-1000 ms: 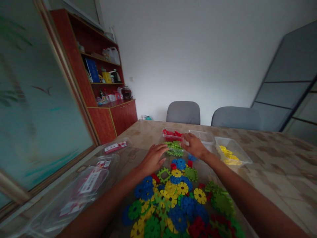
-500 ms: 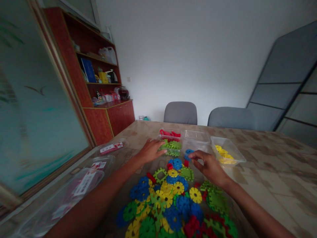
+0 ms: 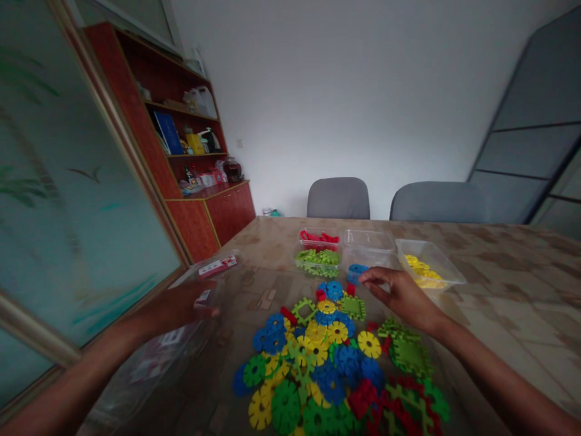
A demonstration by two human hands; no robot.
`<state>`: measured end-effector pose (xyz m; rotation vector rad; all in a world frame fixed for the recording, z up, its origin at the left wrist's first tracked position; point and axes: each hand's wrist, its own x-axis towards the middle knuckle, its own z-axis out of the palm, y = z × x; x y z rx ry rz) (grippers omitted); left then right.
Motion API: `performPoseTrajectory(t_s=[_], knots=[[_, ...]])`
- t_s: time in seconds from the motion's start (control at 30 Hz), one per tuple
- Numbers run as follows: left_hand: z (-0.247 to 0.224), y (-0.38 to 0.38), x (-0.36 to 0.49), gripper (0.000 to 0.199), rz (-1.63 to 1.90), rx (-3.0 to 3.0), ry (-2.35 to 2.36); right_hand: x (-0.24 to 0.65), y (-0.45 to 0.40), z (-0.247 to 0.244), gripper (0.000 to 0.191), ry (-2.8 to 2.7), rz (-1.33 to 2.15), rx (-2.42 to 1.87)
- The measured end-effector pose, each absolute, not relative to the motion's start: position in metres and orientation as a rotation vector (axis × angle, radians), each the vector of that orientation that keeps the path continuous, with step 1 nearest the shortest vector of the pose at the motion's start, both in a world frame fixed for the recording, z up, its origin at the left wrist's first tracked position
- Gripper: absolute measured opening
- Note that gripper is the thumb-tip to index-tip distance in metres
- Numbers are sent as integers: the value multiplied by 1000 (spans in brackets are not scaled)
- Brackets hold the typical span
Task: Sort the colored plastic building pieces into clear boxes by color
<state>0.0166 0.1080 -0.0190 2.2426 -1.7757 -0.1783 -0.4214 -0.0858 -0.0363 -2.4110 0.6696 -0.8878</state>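
Note:
My left hand (image 3: 184, 306), somewhat blurred, is over the clear plastic lids (image 3: 158, 357) at the left, thumb apart from the fingers. A bit of white label shows between them; whether the hand touches a lid is hard to tell. My right hand (image 3: 399, 293) is at the front of a clear tub (image 3: 374, 257), its thumb and fingertips closed at the edge of blue notched discs (image 3: 357, 272). Below the hands lies a heap of plastic building pieces: yellow discs (image 3: 370, 344), green discs (image 3: 285, 406), green squares (image 3: 353, 307) and red connectors (image 3: 363, 396).
A tub of light green pieces (image 3: 318, 260) stands before a tub of red pieces (image 3: 320, 237). To the right is a tub with yellow discs (image 3: 424, 271). Two grey chairs (image 3: 338, 198) are behind the table (image 3: 508, 290); a red-brown cabinet (image 3: 231, 209) stands at the left.
My left hand has moved away from the tub of green pieces, leftward and toward me, over the lids. The right hand stays by the blue discs. The view has shifted slightly.

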Motion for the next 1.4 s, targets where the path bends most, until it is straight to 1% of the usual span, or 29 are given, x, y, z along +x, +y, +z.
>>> performPoseTrajectory(t_s=[0.07,0.13,0.23,0.33,0.5,0.7,0.83,0.9,0.93,1.0,1.07,1.1,1.17,1.23,1.3,1.4], knots=[[-34,120,23,61,-234,2323,-1817,-417,-84,-36,23,660,-864,-2415],[-48,118,21,58,-168,2336,-1910,-413,-82,-35,23,644,-834,-2424],[-61,96,10,57,-61,2282,-2020,-410,-78,-32,24,618,-795,-2433],[-64,70,-1,56,-26,2254,-2021,-413,-76,-32,24,616,-768,-2425],[-51,51,-9,52,24,2198,-2004,-421,-79,-33,22,631,-750,-2389],[-16,70,-29,51,62,2029,-1962,-434,-68,-21,20,622,-723,-2480],[-15,88,-70,37,-146,1790,-2024,-444,-50,-19,18,606,-609,-2489],[-20,91,-89,35,-268,1710,-2121,-450,-40,-23,18,595,-521,-2468],[-21,90,-97,38,-345,1676,-2191,-454,-36,-25,18,596,-475,-2458],[-23,87,-109,52,-537,1621,-2342,-461,-26,-28,22,606,-385,-2452],[-21,81,-119,70,-711,1599,-2454,-467,-16,-29,36,601,-318,-2453],[-20,79,-123,75,-762,1599,-2486,-468,-11,-28,43,587,-278,-2455],[-16,74,-133,78,-786,1603,-2513,-466,-3,-27,55,533,-183,-2452],[-12,70,-143,76,-786,1563,-2536,-459,3,-29,62,468,-117,-2459],[-8,66,-151,72,-789,1492,-2556,-451,6,-33,61,410,-163,-2479],[-6,63,-160,64,-757,1447,-2555,-443,3,-40,52,399,-344,-2497]])
